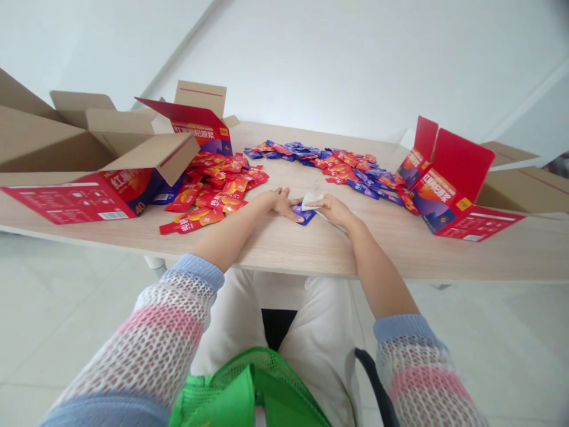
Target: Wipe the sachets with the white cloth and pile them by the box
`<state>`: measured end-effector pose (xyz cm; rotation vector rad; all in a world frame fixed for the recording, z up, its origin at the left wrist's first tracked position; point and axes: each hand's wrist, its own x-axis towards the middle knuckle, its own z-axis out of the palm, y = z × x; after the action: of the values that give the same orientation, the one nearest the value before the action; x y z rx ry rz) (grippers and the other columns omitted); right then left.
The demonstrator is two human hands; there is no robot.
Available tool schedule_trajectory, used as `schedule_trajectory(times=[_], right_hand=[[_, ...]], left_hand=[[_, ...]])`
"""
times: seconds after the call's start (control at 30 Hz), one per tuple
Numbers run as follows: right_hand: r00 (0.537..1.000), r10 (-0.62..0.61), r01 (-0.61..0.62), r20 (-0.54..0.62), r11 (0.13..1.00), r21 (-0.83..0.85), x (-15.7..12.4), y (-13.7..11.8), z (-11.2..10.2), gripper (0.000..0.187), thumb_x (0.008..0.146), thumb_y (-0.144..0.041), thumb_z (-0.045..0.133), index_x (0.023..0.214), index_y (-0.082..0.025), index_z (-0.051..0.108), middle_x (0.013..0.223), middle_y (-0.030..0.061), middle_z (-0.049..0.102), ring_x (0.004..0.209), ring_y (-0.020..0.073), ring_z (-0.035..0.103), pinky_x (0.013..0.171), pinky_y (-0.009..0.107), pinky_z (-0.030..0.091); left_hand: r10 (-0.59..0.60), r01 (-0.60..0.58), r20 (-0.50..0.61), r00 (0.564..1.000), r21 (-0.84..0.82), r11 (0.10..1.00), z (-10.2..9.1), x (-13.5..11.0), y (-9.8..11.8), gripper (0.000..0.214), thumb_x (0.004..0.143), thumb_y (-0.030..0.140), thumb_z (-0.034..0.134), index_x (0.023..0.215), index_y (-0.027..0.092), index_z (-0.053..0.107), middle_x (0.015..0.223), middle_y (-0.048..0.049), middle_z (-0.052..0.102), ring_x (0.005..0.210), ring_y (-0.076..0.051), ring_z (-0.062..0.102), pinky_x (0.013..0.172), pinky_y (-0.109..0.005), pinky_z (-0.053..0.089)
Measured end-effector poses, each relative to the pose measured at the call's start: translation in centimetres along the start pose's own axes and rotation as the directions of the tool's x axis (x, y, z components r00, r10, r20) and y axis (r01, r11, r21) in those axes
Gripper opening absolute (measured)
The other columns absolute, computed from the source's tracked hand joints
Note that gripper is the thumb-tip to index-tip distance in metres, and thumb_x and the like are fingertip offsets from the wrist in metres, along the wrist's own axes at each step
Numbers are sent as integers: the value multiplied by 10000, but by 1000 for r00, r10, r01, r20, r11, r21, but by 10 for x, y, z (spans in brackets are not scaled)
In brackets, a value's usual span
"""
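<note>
My left hand (283, 201) rests on the wooden table (320, 249), its fingers pressing on a blue sachet (304, 214) that lies flat at the table's middle. My right hand (331, 207) is closed in a pinch on a small white cloth or wipe (311, 199), held right against the blue sachet. A pile of red sachets (213, 187) lies to the left of my hands. A spread of mixed blue and red sachets (338, 163) runs behind and to the right of them.
Open brown cartons (89, 139) and a red printed box (89, 193) stand at the left. Another red box (202, 127) sits behind the red pile. Two opened red boxes (448, 190) and a carton (524, 184) stand at the right. My lap and a green mesh bag (249, 391) are below the table edge.
</note>
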<state>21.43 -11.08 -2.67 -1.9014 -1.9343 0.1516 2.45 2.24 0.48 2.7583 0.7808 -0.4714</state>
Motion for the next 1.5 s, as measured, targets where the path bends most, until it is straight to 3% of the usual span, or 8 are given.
schedule_trajectory(times=[0.2,0.33,0.5,0.63,0.83,0.93,1.13,1.5], right_hand=[[945,298,-319,-137,929,-185,-5,12,-6,336,890,-317,512,1203,-383,616,1050,61,592,904,216,583,778,285,416],[918,346,-379,-196,911,-166,-9,18,-8,360,899,-356,486,1246,-382,580,1055,67,570,914,218,569,777,294,415],[962,165,-180,-218,982,-54,-10,22,-11,411,922,-362,443,1325,-321,513,1048,67,573,919,208,540,825,294,402],[981,-10,12,-192,1000,8,-10,3,-12,403,932,-381,428,1320,-316,516,950,45,542,838,181,530,816,288,400],[991,-137,136,-11,988,-71,-10,-35,-3,384,922,-373,469,1303,-380,515,948,33,512,835,164,524,749,246,387],[999,-36,38,10,983,-182,-9,-33,-2,387,915,-394,474,1299,-401,515,954,50,528,848,184,530,725,252,382],[979,185,-201,-80,935,-293,-10,-11,-7,404,906,-451,457,1304,-407,512,948,81,566,883,237,566,710,286,395],[943,308,-330,-124,914,-236,-9,-12,-4,384,887,-490,466,1254,-428,560,1039,107,566,955,285,578,804,375,404]], left_hand=[[12,-12,3,1000,-5,1000,-5,-11,7,1168,489,810,627,1457,458,77,1554,-2,-62,1374,-427,-66,1058,-621,54],[7,-7,9,1000,18,1000,-7,-15,9,1152,495,819,614,1458,457,96,1555,-10,-75,1373,-438,-56,1052,-624,66],[13,-13,14,1000,24,1000,-7,-16,10,1141,511,839,574,1460,455,69,1556,-1,-75,1378,-420,-68,1059,-610,61],[11,-11,10,1000,33,999,-4,-13,8,1133,526,840,560,1471,428,90,1557,-11,-75,1379,-415,-75,1064,-600,57],[-7,8,-6,1000,62,998,4,-1,-2,1115,523,848,545,1474,380,199,1560,0,-50,1391,-371,-96,1103,-519,44],[13,-13,-11,1000,40,999,4,0,-4,1129,515,848,555,1472,416,139,1559,5,-52,1392,-373,-88,1093,-545,35],[16,-15,-17,1000,12,1000,0,-6,2,1153,508,838,578,1464,445,66,1557,-3,-65,1380,-415,-74,1066,-598,36],[1,0,-12,1000,37,999,-2,-11,7,1117,538,827,567,1459,455,54,1557,1,-73,1372,-436,-69,1058,-608,46]])
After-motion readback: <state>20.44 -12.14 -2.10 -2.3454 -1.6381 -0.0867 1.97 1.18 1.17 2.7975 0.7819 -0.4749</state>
